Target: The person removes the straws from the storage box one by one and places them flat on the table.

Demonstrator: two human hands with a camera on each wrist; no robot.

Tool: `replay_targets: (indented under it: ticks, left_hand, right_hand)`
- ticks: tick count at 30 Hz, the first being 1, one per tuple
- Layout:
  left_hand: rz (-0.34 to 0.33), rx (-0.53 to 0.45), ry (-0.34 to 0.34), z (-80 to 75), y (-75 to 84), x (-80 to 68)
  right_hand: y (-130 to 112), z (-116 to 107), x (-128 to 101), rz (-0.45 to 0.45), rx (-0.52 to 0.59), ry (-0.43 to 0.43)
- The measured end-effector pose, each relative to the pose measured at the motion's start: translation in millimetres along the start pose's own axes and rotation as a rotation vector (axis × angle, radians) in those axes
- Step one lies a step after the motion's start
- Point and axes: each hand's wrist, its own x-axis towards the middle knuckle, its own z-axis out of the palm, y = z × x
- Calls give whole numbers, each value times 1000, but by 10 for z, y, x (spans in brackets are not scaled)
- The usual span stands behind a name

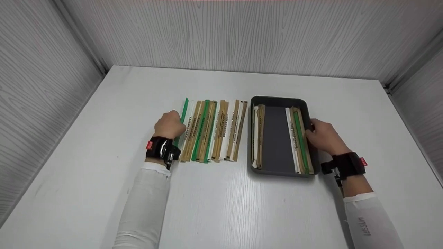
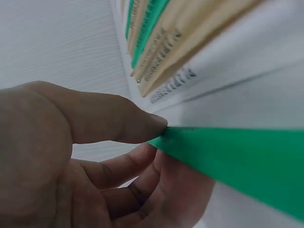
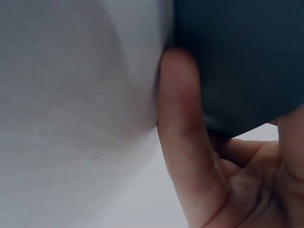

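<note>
left hand (image 1: 169, 125) pinches the green sleeve (image 1: 182, 117) at the row's left edge, mid-frame; right hand (image 1: 323, 137) seems curled round the dark tray's (image 1: 278, 101) right wall. best lift the sleeve level.

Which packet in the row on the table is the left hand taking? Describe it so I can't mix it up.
Left of the dark tray lies a row of long chopstick packets. The left hand pinches the green packet at the row's far left end. It is plain solid green, tilted, beside a white one, unlike the brown printed sleeves.
</note>
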Motion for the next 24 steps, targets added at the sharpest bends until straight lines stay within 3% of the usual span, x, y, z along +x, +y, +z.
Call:
replay_targets:
  ticks: [11,24]
  left_hand:
    - [-2,20,50,14,-34,-41]
    - [-12,9,43,33,-49,-48]
  right_hand:
    - [0,2,17,6,1,6]
    - [4,3,13,-3,-5,10]
